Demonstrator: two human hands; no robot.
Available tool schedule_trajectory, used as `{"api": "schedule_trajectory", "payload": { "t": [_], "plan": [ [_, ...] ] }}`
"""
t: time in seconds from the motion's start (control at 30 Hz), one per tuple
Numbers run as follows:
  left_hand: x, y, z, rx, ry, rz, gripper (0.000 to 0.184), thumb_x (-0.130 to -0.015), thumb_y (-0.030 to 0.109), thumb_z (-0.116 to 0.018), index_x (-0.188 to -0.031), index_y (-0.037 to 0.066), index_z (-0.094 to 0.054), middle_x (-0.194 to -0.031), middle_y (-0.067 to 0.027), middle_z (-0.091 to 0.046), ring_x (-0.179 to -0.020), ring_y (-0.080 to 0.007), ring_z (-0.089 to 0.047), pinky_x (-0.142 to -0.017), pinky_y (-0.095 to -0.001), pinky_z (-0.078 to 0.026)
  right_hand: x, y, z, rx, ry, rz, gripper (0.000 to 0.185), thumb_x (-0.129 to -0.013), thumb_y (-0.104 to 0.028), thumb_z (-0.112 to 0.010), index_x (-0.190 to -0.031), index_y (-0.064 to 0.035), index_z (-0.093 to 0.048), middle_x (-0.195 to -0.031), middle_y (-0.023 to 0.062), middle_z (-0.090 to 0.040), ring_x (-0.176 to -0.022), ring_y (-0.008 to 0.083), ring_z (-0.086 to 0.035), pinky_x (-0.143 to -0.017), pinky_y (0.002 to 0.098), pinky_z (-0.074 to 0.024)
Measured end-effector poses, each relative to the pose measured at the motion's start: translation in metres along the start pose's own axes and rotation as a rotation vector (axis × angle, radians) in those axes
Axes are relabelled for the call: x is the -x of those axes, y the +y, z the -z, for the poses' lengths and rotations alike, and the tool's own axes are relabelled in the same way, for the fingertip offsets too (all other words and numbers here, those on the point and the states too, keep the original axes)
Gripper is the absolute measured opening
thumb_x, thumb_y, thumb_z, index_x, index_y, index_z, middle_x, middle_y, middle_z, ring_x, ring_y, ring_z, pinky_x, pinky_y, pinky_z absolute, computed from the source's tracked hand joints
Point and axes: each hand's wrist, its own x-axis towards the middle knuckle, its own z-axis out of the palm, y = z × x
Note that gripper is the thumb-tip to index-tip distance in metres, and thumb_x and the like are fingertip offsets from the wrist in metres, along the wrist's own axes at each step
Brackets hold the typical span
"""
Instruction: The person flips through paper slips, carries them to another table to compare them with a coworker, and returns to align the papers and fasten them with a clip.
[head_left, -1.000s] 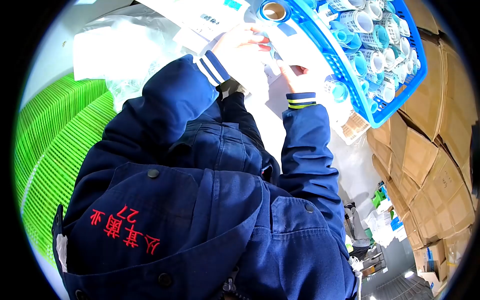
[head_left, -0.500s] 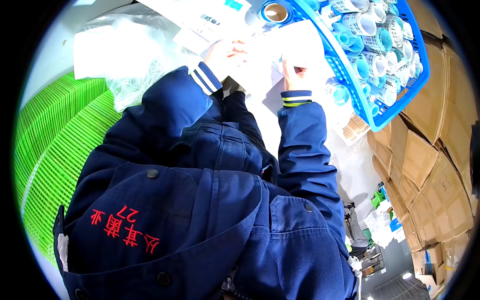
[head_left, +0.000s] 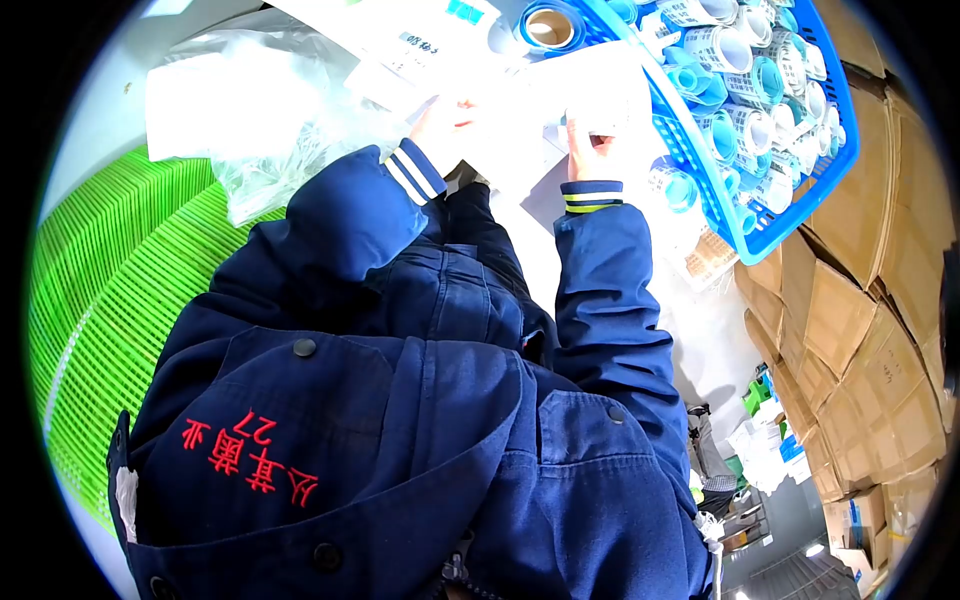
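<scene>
My left hand (head_left: 438, 124) is over the white, glaring work surface, its fingers bent inward. Bright light washes out the fingertips, and whatever they pinch is lost in the glare. To its right, my right hand (head_left: 588, 152) has the thumb pointing up and the other fingers curled under, closed around something white that I cannot make out. White sheets (head_left: 545, 150) lie between and beneath both hands. Beyond the left hand is a white paper (head_left: 420, 50) with dark handwriting and a blue mark.
A blue basket (head_left: 742, 245) full of rolled labels (head_left: 752, 128) stands at the right. Behind the hands is a blue roll with a brown core (head_left: 550, 28). Clear plastic bags (head_left: 290, 130) and green slatted stacks (head_left: 130, 290) are at left, cardboard boxes (head_left: 880, 370) at far right.
My left hand has shifted slightly left, and its fingers have drawn in and faded into the glare. The right hand is almost unmoved.
</scene>
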Motion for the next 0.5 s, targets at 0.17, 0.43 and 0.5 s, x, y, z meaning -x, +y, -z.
{"api": "schedule_trajectory", "payload": {
  "t": [0.17,0.43,0.5],
  "plan": [
    [-0.003,0.009,-0.009,0.236,0.021,0.026,0.028,-0.08,0.003,-0.053,-0.105,-0.003,-0.042,-0.097,-0.0131,-0.056,-0.088,-0.0172,-0.056,-0.078,-0.0262,-0.047,-0.002,0.01,0.002,-0.016,0.006,0.028,0.025,-0.076,-0.006,-0.065,-0.098,-0.0001,-0.057,-0.094,0.0102,-0.059,-0.086,0.0174,-0.057,-0.077,0.0279,-0.0447],
    [-0.016,0.022,-0.013,0.132,0.045,-0.003,0.03,-0.079,0.002,-0.053,-0.106,0.0,-0.042,-0.096,-0.0107,-0.053,-0.09,-0.0153,-0.054,-0.079,-0.026,-0.046,-0.002,0.01,0.004,-0.008,-0.043,0.032,0.025,-0.073,-0.007,-0.067,-0.096,-0.0001,-0.057,-0.091,0.0092,-0.059,-0.083,0.0173,-0.056,-0.077,0.028,-0.0441],
    [-0.022,0.025,-0.014,0.18,-0.004,-0.058,0.029,-0.079,0.002,-0.052,-0.107,0.001,-0.042,-0.097,-0.0102,-0.052,-0.093,-0.0162,-0.054,-0.081,-0.0254,-0.045,-0.006,0.024,0.011,0.149,-0.101,0.118,0.039,-0.067,-0.013,-0.071,-0.1,0.0002,-0.054,-0.095,0.0122,-0.057,-0.088,0.0213,-0.055,-0.08,0.0316,-0.043]
  ]
}}
